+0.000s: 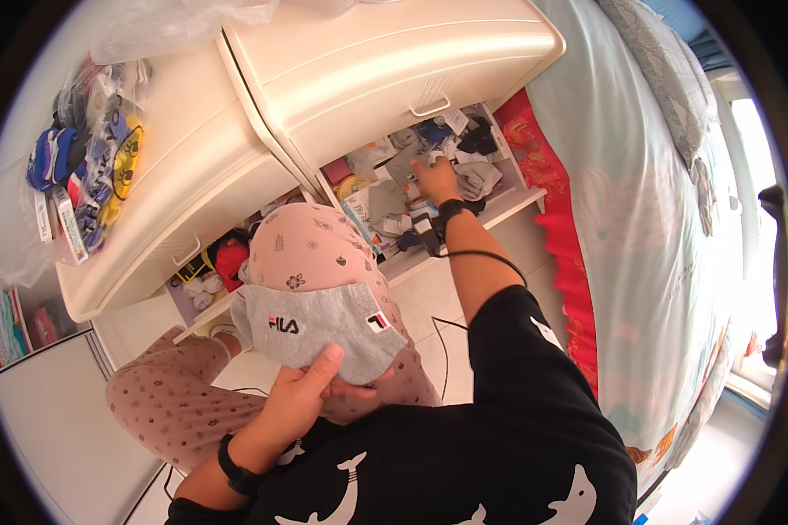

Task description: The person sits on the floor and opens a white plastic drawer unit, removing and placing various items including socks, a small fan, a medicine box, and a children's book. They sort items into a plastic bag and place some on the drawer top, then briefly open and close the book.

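A grey Fila ankle sock (322,328) lies flat in my left hand (308,390), thumb on top, above my patterned pink trouser leg (289,256). My right arm reaches into the right open drawer (492,213), where my right hand (437,180) touches grey socks among many others; whether its fingers grip one cannot be told. Near that hand are a light grey sock (478,179), another grey sock (386,200) and a dark sock (478,136). Several of the socks bear paper labels.
A left open drawer (220,308) holds a red item (232,259) and white rolled socks (202,289). Packaged socks in clear plastic (92,157) rest on the cream cabinet top (190,125). A bed (630,216) with a red skirt (568,275) stands at right. A black cable (486,254) runs from my right wrist.
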Tool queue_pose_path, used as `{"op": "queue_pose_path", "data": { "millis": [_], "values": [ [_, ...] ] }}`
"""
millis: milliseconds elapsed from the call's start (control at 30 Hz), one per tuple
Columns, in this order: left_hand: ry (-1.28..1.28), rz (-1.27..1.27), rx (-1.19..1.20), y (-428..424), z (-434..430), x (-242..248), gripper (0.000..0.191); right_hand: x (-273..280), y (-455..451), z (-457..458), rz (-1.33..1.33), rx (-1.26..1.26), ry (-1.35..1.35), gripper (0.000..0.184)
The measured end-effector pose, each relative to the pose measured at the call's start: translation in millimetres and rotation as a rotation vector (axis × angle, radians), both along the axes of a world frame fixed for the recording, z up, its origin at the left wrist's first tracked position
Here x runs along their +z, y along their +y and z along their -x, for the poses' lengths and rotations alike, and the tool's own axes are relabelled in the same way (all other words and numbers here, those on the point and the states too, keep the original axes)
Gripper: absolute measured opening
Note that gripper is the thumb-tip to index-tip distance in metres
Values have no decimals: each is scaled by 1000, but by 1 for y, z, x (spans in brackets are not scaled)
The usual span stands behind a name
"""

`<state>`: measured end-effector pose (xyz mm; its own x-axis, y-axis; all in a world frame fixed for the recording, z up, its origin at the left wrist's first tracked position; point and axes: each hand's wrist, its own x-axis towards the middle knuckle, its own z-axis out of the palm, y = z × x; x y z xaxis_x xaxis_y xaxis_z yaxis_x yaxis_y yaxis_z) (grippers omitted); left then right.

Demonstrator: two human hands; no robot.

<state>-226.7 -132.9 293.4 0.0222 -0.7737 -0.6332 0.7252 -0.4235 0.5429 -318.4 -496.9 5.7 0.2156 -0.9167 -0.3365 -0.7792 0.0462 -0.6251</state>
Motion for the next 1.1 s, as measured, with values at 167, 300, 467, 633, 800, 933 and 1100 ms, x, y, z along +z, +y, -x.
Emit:
{"op": "queue_pose_path", "data": {
  "millis": [167,300,467,633,800,933,1100],
  "values": [
    [-94,-17,-74,-2,-6,1,51,-31,-6,-2,-283,-98,-99,48],
    [-73,37,-111,-1,-9,-3,51,18,-22,39,-273,-99,-490,28],
    [-66,91,-228,4,-11,-5,52,161,-13,95,-243,-60,-542,25],
    [-64,157,-519,14,-15,-9,48,288,38,87,-92,143,-380,30],
    [-218,130,-669,42,-41,-14,43,373,119,49,-152,398,-903,34],
    [-223,186,-276,63,-76,-15,48,389,176,38,-170,525,-1136,35],
    [110,492,272,58,-77,-27,61,326,232,41,-253,395,-728,26]
  ]
}}
